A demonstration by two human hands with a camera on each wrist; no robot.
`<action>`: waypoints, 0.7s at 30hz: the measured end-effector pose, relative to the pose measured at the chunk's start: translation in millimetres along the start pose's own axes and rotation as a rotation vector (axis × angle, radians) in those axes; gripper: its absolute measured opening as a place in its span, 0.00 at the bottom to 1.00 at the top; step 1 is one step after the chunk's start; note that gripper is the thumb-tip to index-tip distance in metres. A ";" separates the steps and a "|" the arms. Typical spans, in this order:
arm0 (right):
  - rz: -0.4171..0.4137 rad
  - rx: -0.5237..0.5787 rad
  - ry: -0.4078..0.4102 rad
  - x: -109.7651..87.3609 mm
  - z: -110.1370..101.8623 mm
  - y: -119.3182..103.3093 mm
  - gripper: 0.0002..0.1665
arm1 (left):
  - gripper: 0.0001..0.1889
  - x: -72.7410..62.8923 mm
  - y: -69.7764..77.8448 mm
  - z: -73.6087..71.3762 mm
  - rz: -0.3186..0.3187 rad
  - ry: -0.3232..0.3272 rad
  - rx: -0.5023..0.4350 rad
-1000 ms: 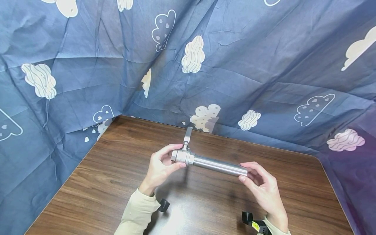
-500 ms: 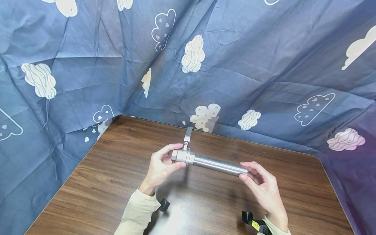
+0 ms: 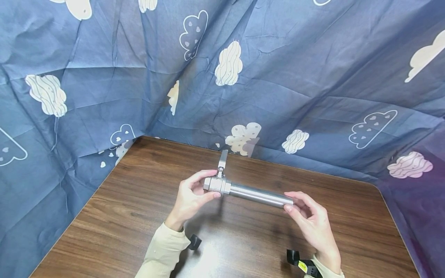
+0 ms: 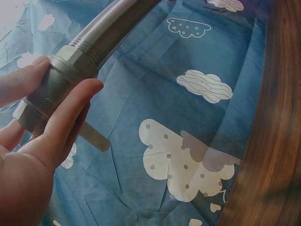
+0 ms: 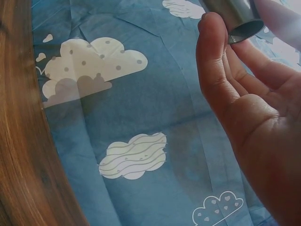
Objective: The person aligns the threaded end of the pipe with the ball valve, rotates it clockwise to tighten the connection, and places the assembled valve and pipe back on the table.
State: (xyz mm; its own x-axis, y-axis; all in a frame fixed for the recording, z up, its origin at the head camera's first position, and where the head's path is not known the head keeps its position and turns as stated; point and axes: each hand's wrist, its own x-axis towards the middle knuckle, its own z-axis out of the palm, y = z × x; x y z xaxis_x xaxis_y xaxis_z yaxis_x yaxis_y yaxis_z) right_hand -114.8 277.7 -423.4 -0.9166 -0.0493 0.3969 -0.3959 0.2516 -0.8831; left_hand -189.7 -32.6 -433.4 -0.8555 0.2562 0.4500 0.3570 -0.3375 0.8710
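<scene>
A silver ball valve (image 3: pixel 216 185) with a flat lever handle (image 3: pixel 223 159) is joined to a shiny metal pipe (image 3: pixel 260 195), and a few threads show at the joint. My left hand (image 3: pixel 187 202) grips the valve body between thumb and fingers. At the pipe's free end, my right hand (image 3: pixel 313 222) pinches the tube with thumb and fingertips. The whole piece is held above the table, sloping slightly down to the right in the head view. In the right wrist view the open rim of the pipe (image 5: pixel 242 23) shows between thumb and fingers.
Below the hands lies a brown wood-grain table (image 3: pixel 139 208) with rounded far corners. Blue cloth (image 3: pixel 271 85) printed with clouds hangs behind it and at both sides. Black wrist-worn devices (image 3: pixel 307 267) are strapped near both cuffs.
</scene>
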 end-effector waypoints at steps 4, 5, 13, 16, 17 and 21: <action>0.021 0.000 0.006 0.5 0.5 -1.3 0.19 | 0.29 -0.1 -0.4 -0.1 0.008 -0.003 -0.003; 0.028 -0.006 0.007 0.5 0.6 -1.7 0.19 | 0.29 -0.2 -0.5 -0.2 0.011 -0.004 -0.005; -0.022 0.035 -0.006 0.9 1.7 -0.8 0.20 | 0.29 -0.2 -1.5 -0.3 0.013 -0.007 -0.008; -0.077 0.080 -0.030 1.0 1.8 0.9 0.21 | 0.29 -0.4 -0.9 0.1 0.012 -0.008 -0.010; -0.086 0.091 -0.034 0.9 1.9 0.9 0.21 | 0.29 -0.4 -1.0 0.2 0.012 -0.008 -0.011; -0.109 0.117 -0.035 1.1 2.2 0.1 0.25 | 0.29 -0.5 -0.6 0.8 0.011 -0.006 -0.011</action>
State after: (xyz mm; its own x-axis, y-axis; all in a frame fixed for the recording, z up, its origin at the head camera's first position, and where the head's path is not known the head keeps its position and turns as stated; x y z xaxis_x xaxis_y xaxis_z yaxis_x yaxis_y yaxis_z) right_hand -115.9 275.6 -423.5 -0.8682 -0.1047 0.4850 -0.4954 0.1283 -0.8592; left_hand -189.3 -31.8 -434.0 -0.8492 0.2576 0.4610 0.3625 -0.3506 0.8635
